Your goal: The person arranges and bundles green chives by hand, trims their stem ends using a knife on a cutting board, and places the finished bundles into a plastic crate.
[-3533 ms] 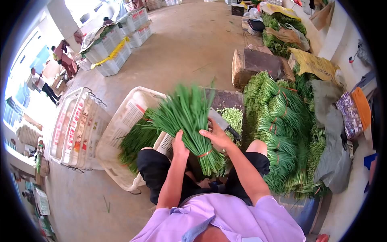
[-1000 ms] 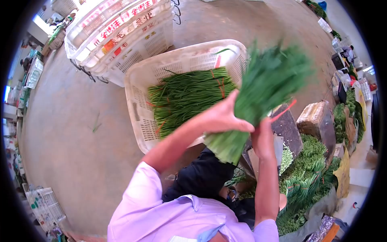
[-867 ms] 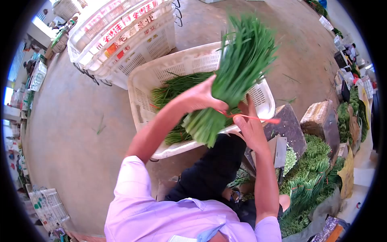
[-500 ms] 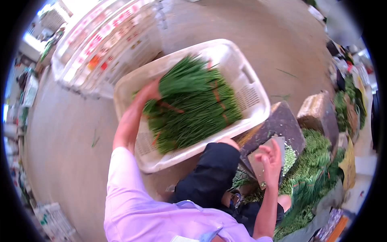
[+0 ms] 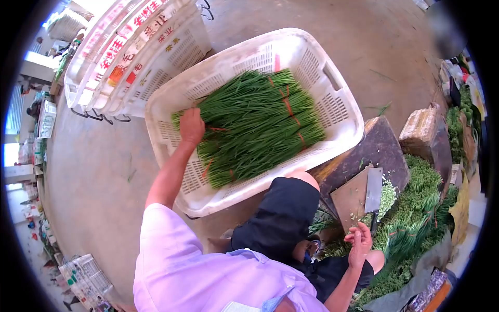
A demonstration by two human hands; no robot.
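Note:
Bundles of long green stalks (image 5: 249,130) tied with red bands lie side by side in a white plastic basket (image 5: 340,117). My left hand (image 5: 192,126) is closed on the left end of a bundle at the basket's left side. My right hand (image 5: 359,243) hovers near my right knee with its fingers partly curled and apart, holding nothing. Just above it, a cleaver (image 5: 373,190) rests by a tan board (image 5: 349,198) on a dark block (image 5: 384,148). Chopped pale green bits (image 5: 386,198) lie beside the blade.
Nested white crates (image 5: 174,49) with red lettering stand at the upper left. More green bundles (image 5: 410,236) are piled at the lower right, below a tape-wrapped box (image 5: 420,127). Another white crate (image 5: 86,278) is at the lower left.
The bundle that was held up in both hands now lies in the basket under my left hand. My right hand has let go and moved down to the right.

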